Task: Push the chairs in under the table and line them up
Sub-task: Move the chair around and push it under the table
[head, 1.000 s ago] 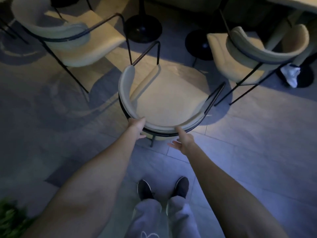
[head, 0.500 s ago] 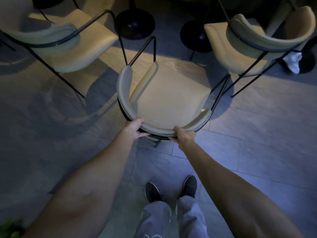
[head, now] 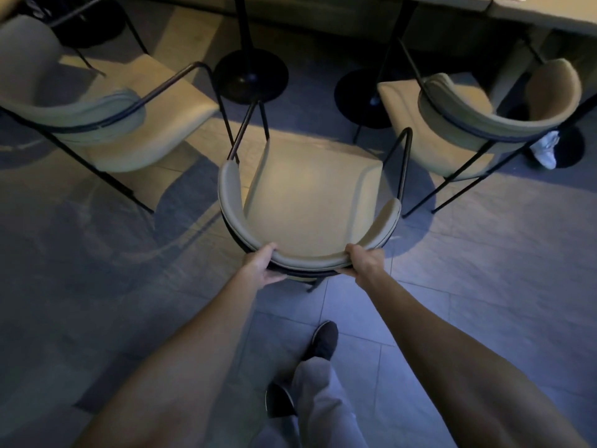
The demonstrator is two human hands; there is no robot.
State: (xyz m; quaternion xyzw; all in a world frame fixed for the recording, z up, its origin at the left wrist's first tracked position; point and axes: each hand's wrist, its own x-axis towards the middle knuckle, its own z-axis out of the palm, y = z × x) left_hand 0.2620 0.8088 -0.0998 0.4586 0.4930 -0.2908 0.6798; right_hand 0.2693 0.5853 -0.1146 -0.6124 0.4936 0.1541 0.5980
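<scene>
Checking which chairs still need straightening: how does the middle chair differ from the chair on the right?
The middle chair is gripped at its backrest by the left hand and right hand; the right chair is untouched. The middle chair faces the table squarely; the right chair is angled. Both have cream upholstery on thin black frames.

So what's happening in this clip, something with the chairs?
A person has both hands, left hand and right hand, in a grip on the curved backrest of the middle chair, facing the table. It stands out on the floor, not yet under. The left chair and right chair sit angled on either side.
</scene>
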